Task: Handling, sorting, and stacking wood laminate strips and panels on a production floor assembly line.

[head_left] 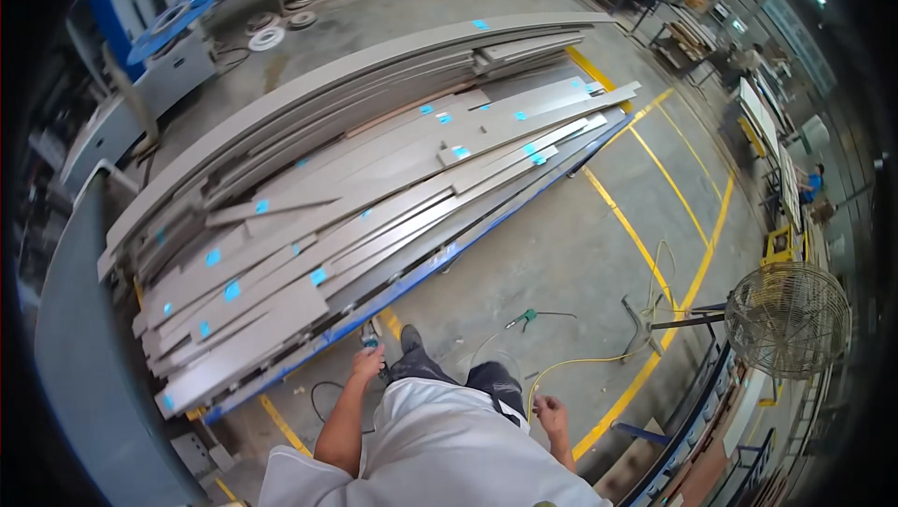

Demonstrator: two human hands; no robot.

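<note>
Beside the blue edge of a long low platform, my left hand [369, 363] is closed round a small dark hand tool [370, 339]; its exact kind is too small to make out. A black cord [316, 400] loops on the floor near that forearm. My right hand [550, 412] hangs low by my right leg with its fingers curled in, and whether anything is inside them is hidden. A thin yellow hose [580, 360] runs past it. Grey-brown panels and strips [374, 170], several bearing blue labels, lie stacked on the platform in front of me.
On the floor ahead lies a green air blow gun [528, 316]. To the right stand a caged fan [788, 320] and a roller conveyor [687, 423]. Yellow lines [645, 156] mark the floor. A grey machine body [89, 348] rises at the left; a distant person in blue [812, 184] is far right.
</note>
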